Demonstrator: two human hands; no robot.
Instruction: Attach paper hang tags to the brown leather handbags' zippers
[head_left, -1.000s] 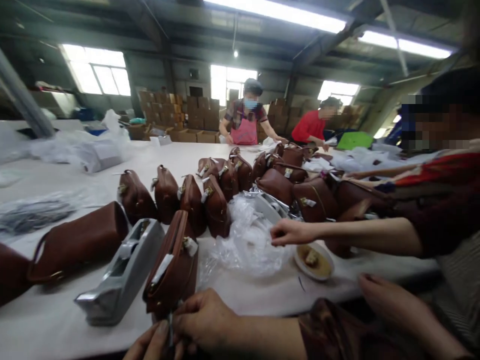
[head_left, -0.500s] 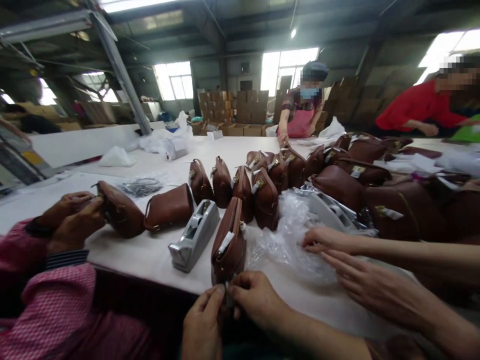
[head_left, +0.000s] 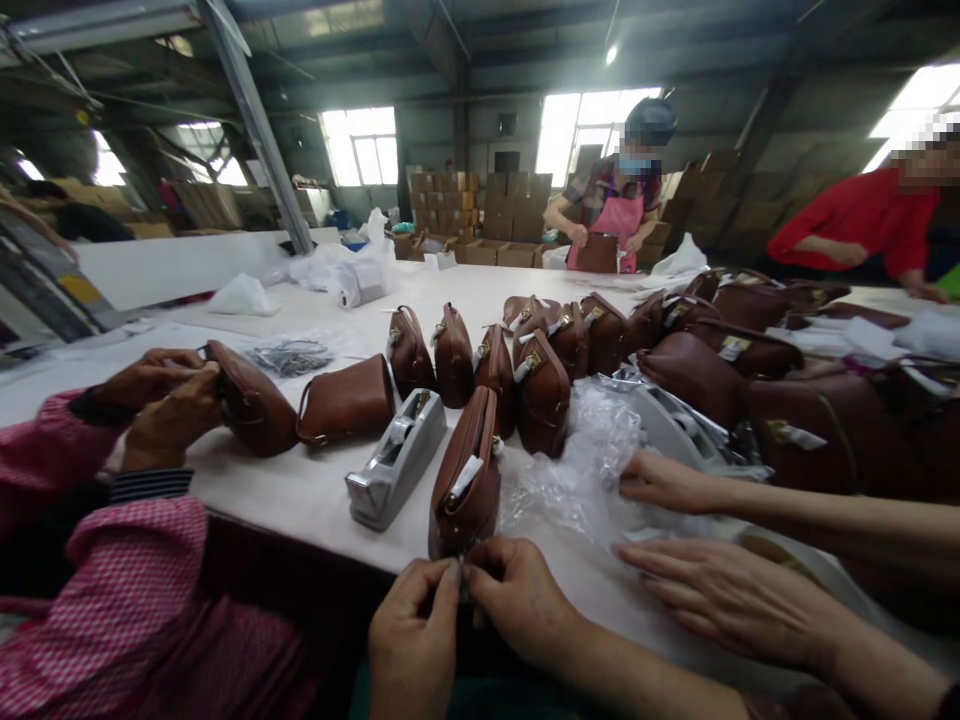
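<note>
A brown leather handbag (head_left: 466,475) stands upright at the table's front edge, a white wrapped strip on its zipped top. Right at its near end, my left hand (head_left: 414,625) and my right hand (head_left: 525,600) meet with fingertips pinched together. Something small and metallic-looking is between them, too hidden by the fingers to name. A grey tape dispenser (head_left: 396,458) sits just left of this bag. Behind stand more brown bags (head_left: 542,400) with wrapped clasps.
Co-worker's hands (head_left: 720,590) rest by crumpled clear plastic (head_left: 570,480) on the right. At left, another person's hands (head_left: 169,400) hold a brown bag (head_left: 255,405). A second tape dispenser (head_left: 679,435) and piled bags (head_left: 832,430) lie right. Across the table stands a person in a pink apron (head_left: 622,220).
My hands stay pinched at the bag's near end. The person across the table has lifted a brown piece from the table to the apron. The view has shifted slightly.
</note>
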